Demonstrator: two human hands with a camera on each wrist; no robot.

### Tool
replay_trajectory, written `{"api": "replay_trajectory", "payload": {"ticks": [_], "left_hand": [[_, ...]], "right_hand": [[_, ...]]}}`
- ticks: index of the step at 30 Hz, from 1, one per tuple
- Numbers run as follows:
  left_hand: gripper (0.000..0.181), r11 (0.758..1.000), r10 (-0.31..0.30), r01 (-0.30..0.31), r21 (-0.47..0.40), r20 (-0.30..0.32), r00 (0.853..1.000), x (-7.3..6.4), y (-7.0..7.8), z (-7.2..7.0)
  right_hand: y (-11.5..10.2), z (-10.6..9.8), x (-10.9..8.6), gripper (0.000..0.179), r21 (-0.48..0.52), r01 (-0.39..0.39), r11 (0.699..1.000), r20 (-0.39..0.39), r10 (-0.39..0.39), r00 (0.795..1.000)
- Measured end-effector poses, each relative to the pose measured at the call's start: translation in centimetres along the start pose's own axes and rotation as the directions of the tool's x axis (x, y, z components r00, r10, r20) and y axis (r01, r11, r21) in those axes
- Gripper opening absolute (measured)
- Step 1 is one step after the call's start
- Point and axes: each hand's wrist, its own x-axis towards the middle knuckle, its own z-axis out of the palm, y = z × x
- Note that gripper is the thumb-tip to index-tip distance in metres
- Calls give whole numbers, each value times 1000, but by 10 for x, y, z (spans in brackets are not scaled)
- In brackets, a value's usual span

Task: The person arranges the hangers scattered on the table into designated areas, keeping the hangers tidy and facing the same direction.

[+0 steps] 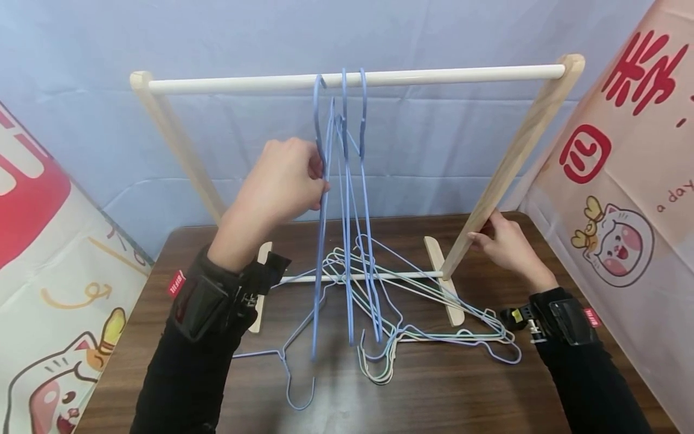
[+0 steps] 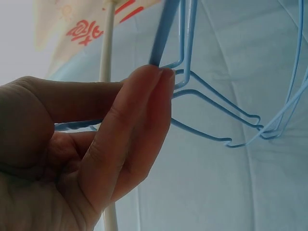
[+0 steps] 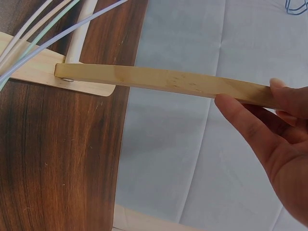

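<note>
Three blue wire hangers hang side by side from the white bar of a wooden rack, near its middle. My left hand pinches the leftmost blue hanger just below its hook, which lies over the bar. In the left wrist view, thumb and fingertips meet on that hanger's wire. The other two hanging hangers are just right of the hand. Low on the rack's right wooden post, my right hand grips the wood between thumb and fingers, as the right wrist view also shows.
On the brown table, a pile of blue, green and cream hangers overlaps the rack's lower bar and right foot. One blue hanger lies front left, hook toward me. Blue cloth stands behind, printed panels at both sides.
</note>
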Motion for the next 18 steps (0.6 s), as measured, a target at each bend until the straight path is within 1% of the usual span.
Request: {"api": "replay_trajectory", "payload": {"ticks": [10,18], "left_hand": [[8,1000,4,-3,25,-11,1000,5,6,-4],[10,999,-2,3,39,-12,1000,9,7,-5]], "right_hand": [[0,0,1,32,-5,4,1000,-2,-4,1000],[1,0,1,33,-4,9,1000,-4,-9,1000]]}}
